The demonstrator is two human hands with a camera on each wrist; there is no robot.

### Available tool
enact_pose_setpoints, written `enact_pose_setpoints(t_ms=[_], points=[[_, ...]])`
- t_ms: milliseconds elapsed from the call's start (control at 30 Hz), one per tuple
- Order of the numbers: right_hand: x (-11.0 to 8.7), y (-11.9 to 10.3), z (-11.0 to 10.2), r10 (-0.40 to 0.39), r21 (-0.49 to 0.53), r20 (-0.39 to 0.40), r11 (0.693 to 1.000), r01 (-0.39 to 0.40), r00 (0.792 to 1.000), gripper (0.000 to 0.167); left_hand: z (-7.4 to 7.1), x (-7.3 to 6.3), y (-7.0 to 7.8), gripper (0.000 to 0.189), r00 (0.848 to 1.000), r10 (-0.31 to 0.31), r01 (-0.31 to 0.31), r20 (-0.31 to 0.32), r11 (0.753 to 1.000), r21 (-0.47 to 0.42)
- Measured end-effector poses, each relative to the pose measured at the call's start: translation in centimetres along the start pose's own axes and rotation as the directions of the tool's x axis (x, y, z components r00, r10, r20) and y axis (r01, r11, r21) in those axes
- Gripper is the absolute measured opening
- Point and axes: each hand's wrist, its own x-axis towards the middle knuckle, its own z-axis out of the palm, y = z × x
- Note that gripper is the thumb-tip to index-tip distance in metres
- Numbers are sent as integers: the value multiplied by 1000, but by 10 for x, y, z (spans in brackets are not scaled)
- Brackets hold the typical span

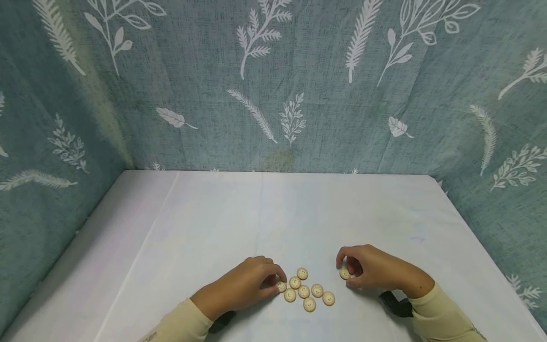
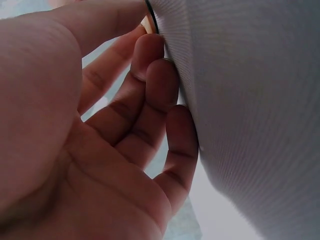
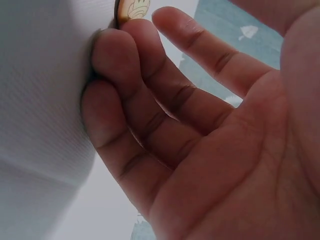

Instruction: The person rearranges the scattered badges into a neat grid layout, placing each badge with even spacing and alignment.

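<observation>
My left hand (image 1: 249, 280) reaches in from the lower left, its thumb and index finger pinching the edges of a round wooden token (image 1: 281, 286). In the left wrist view only a tan sliver of that token (image 2: 148, 24) shows past the fingers, which rest along the white cloth. On the right, my right hand (image 1: 376, 268) curves its thumb and index finger around another wooden token (image 1: 344, 273), set apart from the others. The right wrist view shows this token (image 3: 134, 9) with line markings on its face, beside curled fingertips (image 3: 116, 50); the thumb tip is out of frame there.
Between the hands lies a loose cluster of several similar wooden tokens (image 1: 304, 291), the closest right by the left fingertips. A white cloth (image 1: 256, 213) covers the table. Green leaf-patterned fabric (image 1: 205, 95) hangs behind and along both sides.
</observation>
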Motion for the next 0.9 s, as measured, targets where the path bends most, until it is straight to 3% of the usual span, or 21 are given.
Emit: enact_pose_setpoints(t_ms=[600, 900], points=[[4, 3, 5, 24, -39, -20, 999, -25, 1000, 23, 2, 0, -6, 18, 1000, -18, 20, 18, 994, -105], [5, 3, 4, 35, -62, -44, 997, -38, 998, 21, 3, 4, -8, 20, 1000, -20, 21, 14, 993, -115]])
